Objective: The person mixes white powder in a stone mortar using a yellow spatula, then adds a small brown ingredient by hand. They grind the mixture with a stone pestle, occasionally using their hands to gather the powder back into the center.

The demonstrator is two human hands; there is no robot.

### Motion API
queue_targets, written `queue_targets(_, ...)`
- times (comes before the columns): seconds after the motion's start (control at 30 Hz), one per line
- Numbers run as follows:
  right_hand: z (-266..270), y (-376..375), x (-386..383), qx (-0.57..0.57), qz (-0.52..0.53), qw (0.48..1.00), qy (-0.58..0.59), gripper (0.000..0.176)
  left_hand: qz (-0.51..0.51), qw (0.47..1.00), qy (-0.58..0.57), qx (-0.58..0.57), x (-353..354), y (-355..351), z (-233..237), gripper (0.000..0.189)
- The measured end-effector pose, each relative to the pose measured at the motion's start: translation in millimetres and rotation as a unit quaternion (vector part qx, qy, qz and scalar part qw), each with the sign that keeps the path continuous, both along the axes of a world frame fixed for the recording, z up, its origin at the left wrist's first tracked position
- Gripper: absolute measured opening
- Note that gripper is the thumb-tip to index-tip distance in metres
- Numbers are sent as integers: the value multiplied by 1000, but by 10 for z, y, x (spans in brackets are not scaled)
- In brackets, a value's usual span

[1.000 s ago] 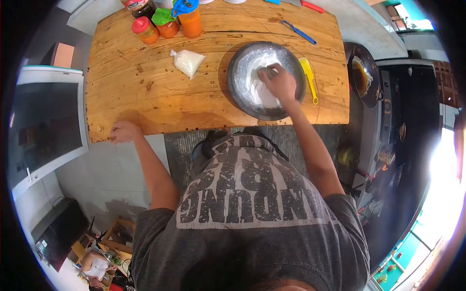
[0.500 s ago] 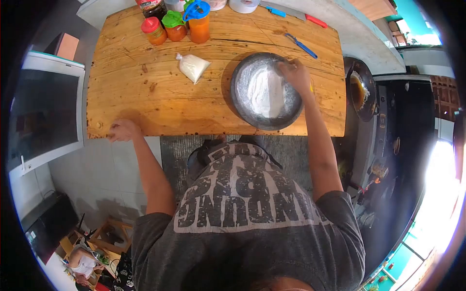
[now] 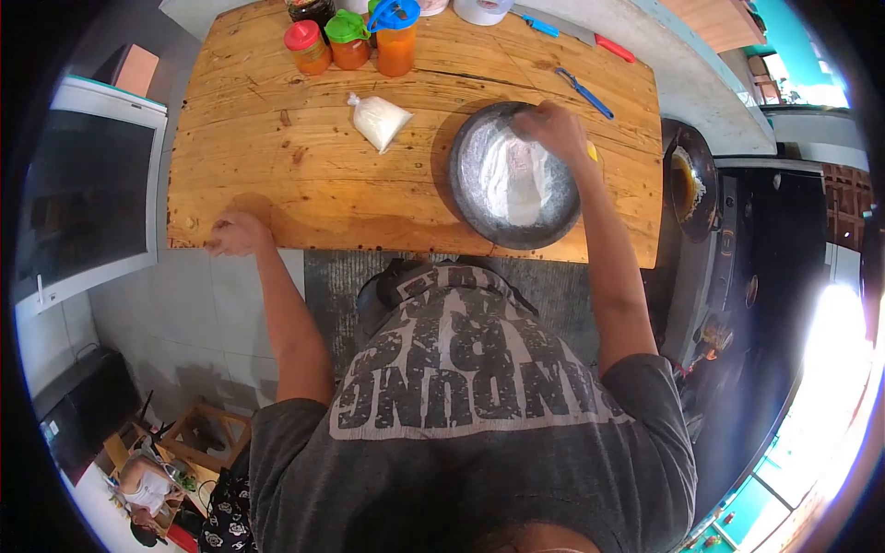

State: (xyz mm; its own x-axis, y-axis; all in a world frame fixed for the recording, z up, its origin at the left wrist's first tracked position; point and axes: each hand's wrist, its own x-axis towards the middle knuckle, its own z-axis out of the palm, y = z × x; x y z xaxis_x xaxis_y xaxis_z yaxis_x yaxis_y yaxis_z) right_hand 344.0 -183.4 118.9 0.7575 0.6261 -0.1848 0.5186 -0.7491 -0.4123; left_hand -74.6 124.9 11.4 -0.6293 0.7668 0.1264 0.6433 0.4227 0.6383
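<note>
A round dark pan dusted with white flour sits on the right half of a wooden table. My right hand is over the pan's far right rim, fingers bunched and curled down at the flour; whether it holds anything is hidden. Just right of that hand a bit of a yellow spatula shows. My left hand is far from the pan, at the table's near left corner, fingers curled over the edge.
A small bag of white powder lies left of the pan. Jars with red, green and blue lids stand at the far edge. A blue tool, a wok with oil and a white appliance flank the table.
My right hand moved from the middle of the flour to the pan's far right rim. My left hand stayed on the table corner. The view shifted slightly.
</note>
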Motion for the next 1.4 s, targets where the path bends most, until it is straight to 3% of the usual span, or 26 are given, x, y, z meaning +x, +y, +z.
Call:
queue_targets(0.2,41,-226,-208,-100,95,988,66,56,2,1000,-1,-15,20,-16,10,36)
queue_targets(0.23,-15,-251,-125,-45,88,992,74,57,5,1000,0,-21,48,-34,44,36)
queue_targets(0.3,-70,-128,17,5,46,998,42,57,1,1000,-14,-6,-283,298,-665,36)
queue_targets(0.37,52,-1,-62,39,-2,999,19,56,-2,1000,-30,7,-351,392,-835,37)
queue_targets(0.5,-102,-16,-236,27,79,996,-36,52,-8,1000,6,2,-95,86,-206,39)
queue_targets(0.6,53,-141,-339,-112,142,983,28,51,-2,1000,8,-19,-67,51,-145,40)
queue_targets(0.63,46,-207,-321,-95,138,986,11,53,4,1000,-4,-23,-73,66,-144,41)
queue_targets(0.77,46,-297,-145,48,-48,998,-14,56,-2,1000,1,-8,-9,-16,-56,41)
queue_targets(0.87,-304,-393,-41,82,-60,994,-35,53,-15,1000,-2,-9,33,-67,71,41)
queue_targets(0.93,-329,-439,-406,107,-35,993,-29,49,-14,1000,-7,-12,4,-45,22,42)
queue_targets(1.0,-377,-485,-889,55,-19,992,-109,37,-16,1000,-1,-1,22,-61,30,41)
queue_targets(1.07,-474,-533,-1026,100,3,980,-169,35,-4,1000,7,-1,-22,-29,-47,41)
queue_targets(1.17,-407,-316,-729,34,-67,985,-154,41,4,1000,16,-13,-87,72,-193,41)
queue_targets(1.3,-657,-406,30,98,-92,983,122,49,-12,1000,-8,-1,-3,-114,90,42)
queue_targets(1.4,-456,-457,-779,16,-41,997,-60,53,-18,999,-29,-1,-26,-48,0,43)
